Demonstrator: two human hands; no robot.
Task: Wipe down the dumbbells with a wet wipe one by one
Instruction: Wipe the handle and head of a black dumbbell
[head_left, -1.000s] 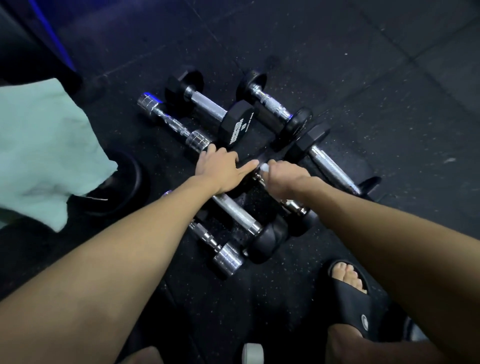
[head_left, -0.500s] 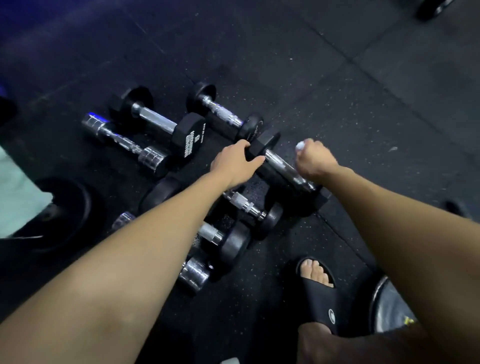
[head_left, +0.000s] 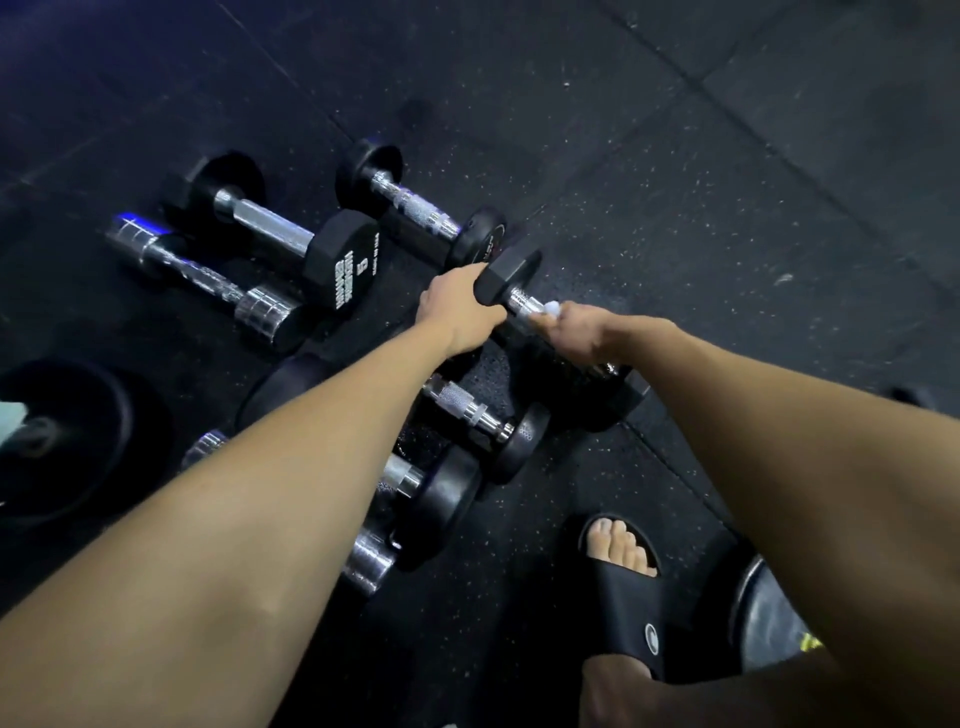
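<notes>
Currently, step in hand: wiping the handle of one hex dumbbell (head_left: 511, 280), judged from the grip.
Dumbbell position: lies on the rubber floor (head_left: 675, 182) at the right edge of the group, far head by the left hand, near head (head_left: 621, 402) under the right forearm.
Left hand (head_left: 457, 312): fingers curled over the far hex head, gripping it; likely there to stop the dumbbell rolling while the handle is rubbed.
Right hand (head_left: 582, 332): fingers closed round the chrome handle with a wet wipe (head_left: 551, 308) pinched inside; only a small white corner shows at the fingertips.
Reason for wrap grip: judged to let the wipe cover the handle all round in one pass.
Other dumbbells: five more on the floor in two rough rows to the left, e.g. a black one marked 5 (head_left: 343, 265) and a chrome one (head_left: 208, 275); none touched by either hand, which fits a one-by-one order.
Cleaned or not: cannot tell from surface look.
Nearby: weight plate (head_left: 78, 441) at left, sandalled foot (head_left: 626, 577) near the bottom, well clear of the work.
Risk: heads could roll if the left grip loosens.
</notes>
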